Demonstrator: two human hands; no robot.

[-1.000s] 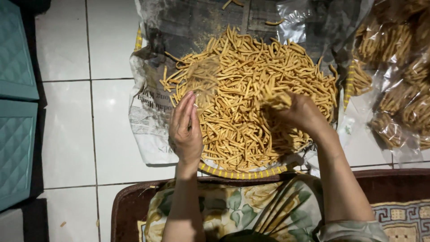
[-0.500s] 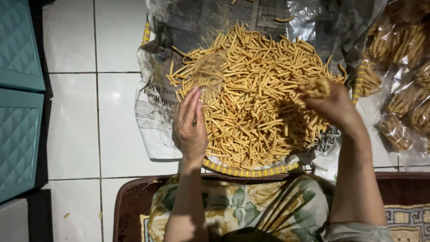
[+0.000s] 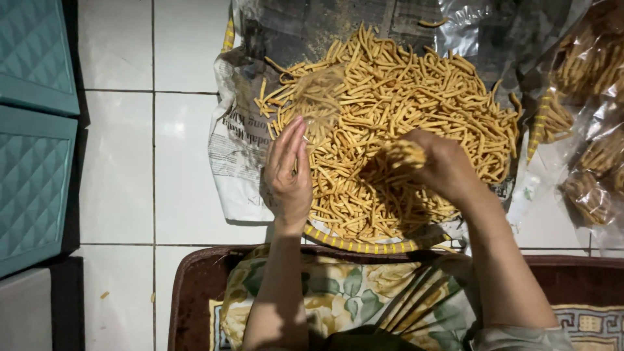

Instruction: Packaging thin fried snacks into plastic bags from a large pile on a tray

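Left hand (image 3: 288, 174) flat on edge, fingers straight and together, forearm reaching forward; right hand (image 3: 437, 164) cupped, fingers curled shut, wrist bent inward.

Two hands are in view, a left hand (image 3: 289, 172) and a right hand (image 3: 442, 162). Between and beyond them lies one heap of fried snack sticks (image 3: 396, 110), too many to count, on one round tray (image 3: 364, 246). One newspaper sheet (image 3: 237, 156) sits just left of the left hand. Right of the right hand are perhaps four filled clear bags (image 3: 588, 156); shadow blurs them.
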